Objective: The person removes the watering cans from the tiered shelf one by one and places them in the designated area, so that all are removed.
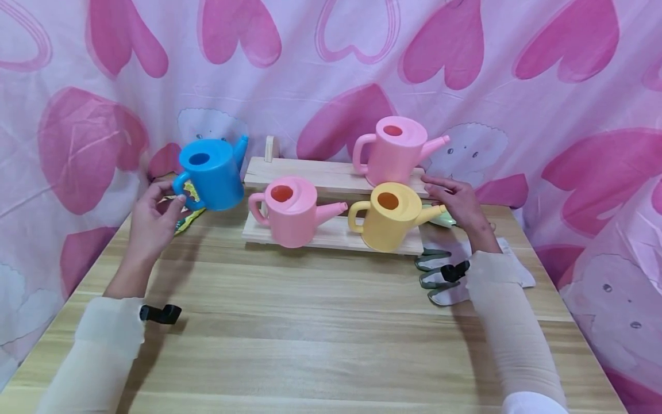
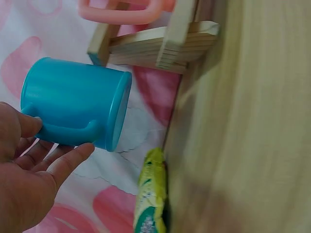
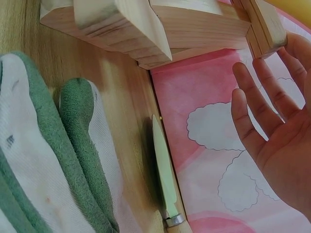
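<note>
A blue watering can (image 1: 214, 178) is held up at the left of the wooden rack by my left hand (image 1: 155, 221), which grips its handle; in the left wrist view the thumb lies over the handle (image 2: 68, 133) and the fingers are beneath it. On the upper plank of the two-tier rack (image 1: 305, 172) stands a pink watering can (image 1: 395, 152). Another pink watering can (image 1: 292, 215) and a yellow watering can (image 1: 390, 221) stand on the lower plank. My right hand (image 1: 460, 207) has its fingertips at the upper plank's right end, its other fingers loosely extended.
Right of the rack lie a knife (image 3: 164, 170) with a pale green blade and a white-and-green work glove (image 1: 439, 296). A yellow-green packet (image 2: 153, 194) lies behind the left hand. Heart-patterned pink cloth (image 1: 346, 121) hangs along the table's back and sides.
</note>
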Motion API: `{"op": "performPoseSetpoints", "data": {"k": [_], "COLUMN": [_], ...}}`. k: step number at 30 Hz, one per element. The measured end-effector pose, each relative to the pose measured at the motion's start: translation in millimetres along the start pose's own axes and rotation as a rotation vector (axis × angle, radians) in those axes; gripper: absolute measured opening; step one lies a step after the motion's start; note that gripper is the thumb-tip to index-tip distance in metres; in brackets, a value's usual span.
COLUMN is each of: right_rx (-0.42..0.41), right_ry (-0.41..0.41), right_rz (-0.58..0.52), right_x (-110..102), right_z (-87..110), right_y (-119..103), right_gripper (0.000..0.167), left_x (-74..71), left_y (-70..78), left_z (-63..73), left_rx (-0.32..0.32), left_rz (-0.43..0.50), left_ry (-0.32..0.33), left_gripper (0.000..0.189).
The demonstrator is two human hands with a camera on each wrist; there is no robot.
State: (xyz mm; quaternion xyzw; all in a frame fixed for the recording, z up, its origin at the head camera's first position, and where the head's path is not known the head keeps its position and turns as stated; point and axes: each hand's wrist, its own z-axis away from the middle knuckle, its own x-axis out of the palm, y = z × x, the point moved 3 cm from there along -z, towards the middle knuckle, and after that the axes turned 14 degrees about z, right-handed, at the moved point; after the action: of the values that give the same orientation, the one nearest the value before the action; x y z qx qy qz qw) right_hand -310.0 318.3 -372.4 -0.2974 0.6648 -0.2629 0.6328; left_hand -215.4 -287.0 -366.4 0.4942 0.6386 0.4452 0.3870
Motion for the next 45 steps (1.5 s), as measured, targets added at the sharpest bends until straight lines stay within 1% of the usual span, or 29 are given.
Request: {"op": "performPoseSetpoints", "data": {"k": [3,6,9,10,11,14,17,20,22,26,31,34,37,41,43,45], "right_rx": [0.001,-0.002,-0.005,-0.007,-0.008,-0.007,-0.003,0.006,0.012,0.014,0.019,0.017,0.011,0.009,0.011,0.009], "right_ry": [0.001,0.003,0.007,0.007,0.008,0.007,0.006,0.008,0.006,0.001,0.002,0.001,0.000,-0.003,-0.003,-0.002], "right_rz": [0.010,0.013,0.009,0.004,0.000,-0.007,-0.013,-0.008,0.001,0.016,0.017,0.013,0.009,0.015,0.014,0.012], "right_x": [0,0,0,0,0,1,0,0,0,0,0,1,1,2,1,1], "right_z": [0.2,0.0,0.0,0.0,0.0,0.2,0.6,1.5,2.3,3.0,2.4,2.1,1.8,1.8,2.1,2.5], "right_y": [0,-1,0,0,0,0,-1,-1,-1,-2,-2,-2,-3,-3,-3,-2], "right_gripper": [0.061,0.062,0.061,0.061,0.061,0.060,0.060,0.061,0.062,0.062,0.062,0.062,0.062,0.063,0.064,0.063], "left_x": [1.0,1.7,2.4,2.8,3.2,3.9,4.6,5.3,5.4,4.2,3.6,3.6,2.4,-1.2,-2.3,-2.9], "left_y": [-7.2,-16.0,-26.2,-29.7,-32.9,-39.8,-44.2,-46.8,-48.5,-53.0,-56.1,-55.0,-52.2,-48.0,-46.7,-45.8], "left_z": [3.3,5.4,6.9,7.2,7.7,9.8,11.0,11.7,12.7,14.4,15.2,15.4,15.4,15.9,16.2,16.1], "left_rx": [0.000,-0.008,-0.023,-0.035,-0.044,-0.086,-0.143,-0.190,-0.219,-0.242,-0.233,-0.230,-0.215,-0.178,-0.162,-0.154], "left_rz": [0.020,0.081,0.123,0.154,0.155,0.089,0.026,0.005,0.009,-0.013,-0.004,-0.022,-0.103,-0.254,-0.293,-0.312], "left_ry": [0.000,-0.008,-0.034,-0.043,-0.051,-0.063,-0.074,-0.090,-0.098,-0.104,-0.101,-0.093,-0.093,-0.118,-0.140,-0.161], "left_gripper": [0.030,0.026,0.023,0.023,0.025,0.031,0.038,0.042,0.045,0.047,0.046,0.044,0.044,0.047,0.049,0.051]}}
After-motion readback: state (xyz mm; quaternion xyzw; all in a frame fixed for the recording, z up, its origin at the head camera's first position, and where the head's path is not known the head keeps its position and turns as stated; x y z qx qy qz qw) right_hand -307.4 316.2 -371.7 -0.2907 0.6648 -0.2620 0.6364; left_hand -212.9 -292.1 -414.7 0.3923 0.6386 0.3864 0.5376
